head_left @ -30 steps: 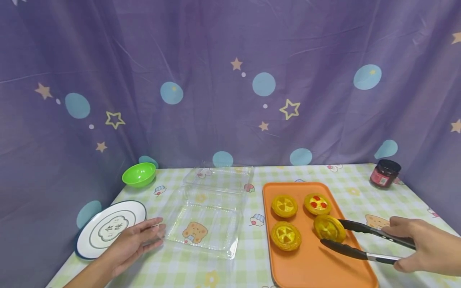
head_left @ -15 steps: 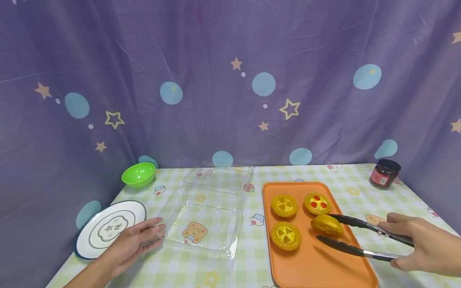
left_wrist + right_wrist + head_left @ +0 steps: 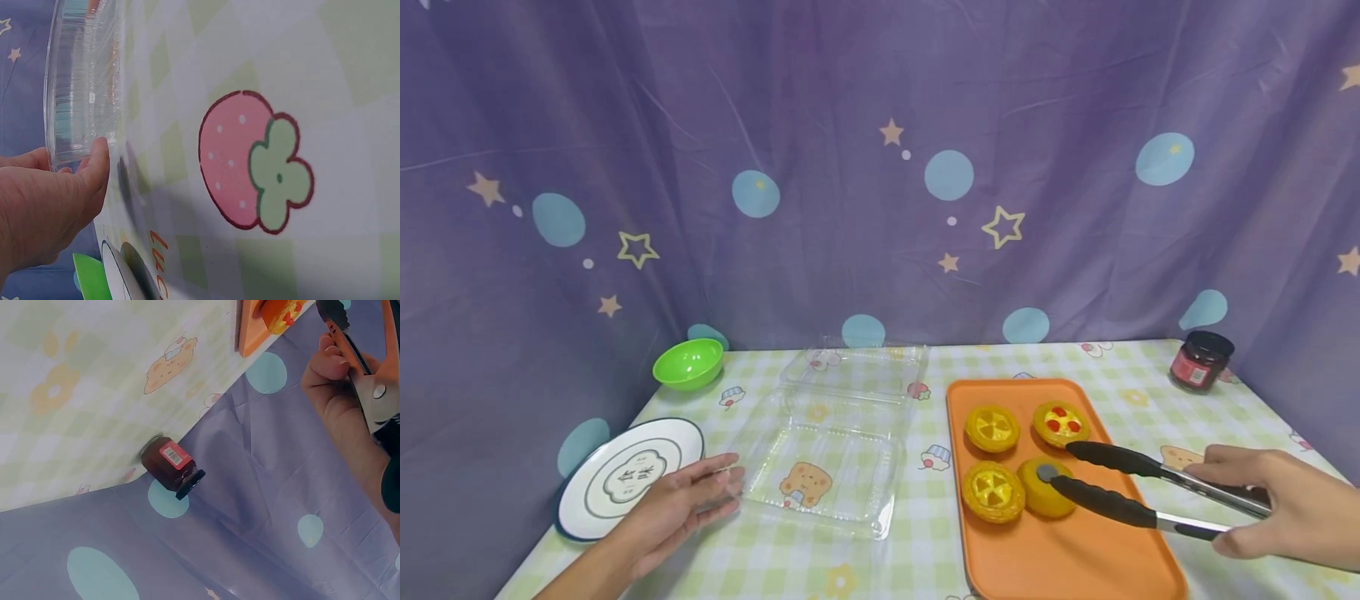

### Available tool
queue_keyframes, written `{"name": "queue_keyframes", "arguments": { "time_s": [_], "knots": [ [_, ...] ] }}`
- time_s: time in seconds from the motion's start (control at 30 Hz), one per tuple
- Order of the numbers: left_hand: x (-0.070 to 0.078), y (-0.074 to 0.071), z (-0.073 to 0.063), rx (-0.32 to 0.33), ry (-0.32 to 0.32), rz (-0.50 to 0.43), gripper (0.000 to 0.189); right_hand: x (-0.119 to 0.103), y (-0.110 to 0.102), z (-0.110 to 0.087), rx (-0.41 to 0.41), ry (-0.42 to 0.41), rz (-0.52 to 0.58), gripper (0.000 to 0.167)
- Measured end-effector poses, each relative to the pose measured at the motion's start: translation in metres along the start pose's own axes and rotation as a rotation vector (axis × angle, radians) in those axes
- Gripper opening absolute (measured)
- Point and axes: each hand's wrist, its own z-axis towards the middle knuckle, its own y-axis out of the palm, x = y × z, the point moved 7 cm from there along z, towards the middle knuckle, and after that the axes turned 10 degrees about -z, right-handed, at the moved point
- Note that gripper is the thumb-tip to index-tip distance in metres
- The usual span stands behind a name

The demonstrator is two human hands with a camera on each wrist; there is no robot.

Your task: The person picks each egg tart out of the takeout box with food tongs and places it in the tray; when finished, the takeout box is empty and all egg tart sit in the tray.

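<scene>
In the head view my right hand (image 3: 1277, 504) grips a pair of black-tipped metal tongs (image 3: 1187, 523) over an orange tray (image 3: 1075, 562). The tongs' arms stand apart. The lower tip overlaps an egg tart (image 3: 1047, 493), which shows its smooth underside and a grey round spot. Three more tarts lie face up, one of them a tart with red pieces (image 3: 1062, 425). At the left, my left hand (image 3: 681, 508) pinches the near left edge of an opened clear plastic container (image 3: 827, 479); in the left wrist view the thumb (image 3: 99, 159) lies along its side.
A white plate (image 3: 688, 442) with a dark rim sits beside my left forearm. Behind it stands a green bowl (image 3: 691, 365). A dark jar (image 3: 1201, 362) with a red label is at the back right. A purple curtain (image 3: 820, 267) hangs behind the table.
The tart between the tongs has tipped over, slipped left out of them and now lies underside up beside the lower left tart. The tongs shifted slightly; my left hand stayed still.
</scene>
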Motion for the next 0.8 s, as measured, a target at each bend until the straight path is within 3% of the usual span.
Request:
{"name": "queue_keyframes", "arguments": {
  "time_s": [0.1, 0.23, 0.47, 0.8],
  "knots": [
    [0.0, 0.0, 0.0, 0.0, 0.002, 0.002, 0.067, -0.002, -0.003, -0.002, 0.08, -0.052, -0.002, 0.06],
    [0.001, 0.0, -0.001, 0.003, -0.001, 0.004, 0.068, -0.002, -0.004, -0.003, 0.112, -0.032, -0.03, 0.061],
    [0.001, 0.001, -0.001, -0.008, -0.004, 0.007, 0.07, -0.014, -0.015, -0.001, 0.268, -0.115, 0.082, 0.067],
    [0.002, 0.002, -0.001, -0.001, -0.015, 0.003, 0.069, -0.016, -0.02, 0.003, 0.331, -0.014, 0.047, 0.063]
  ]
}}
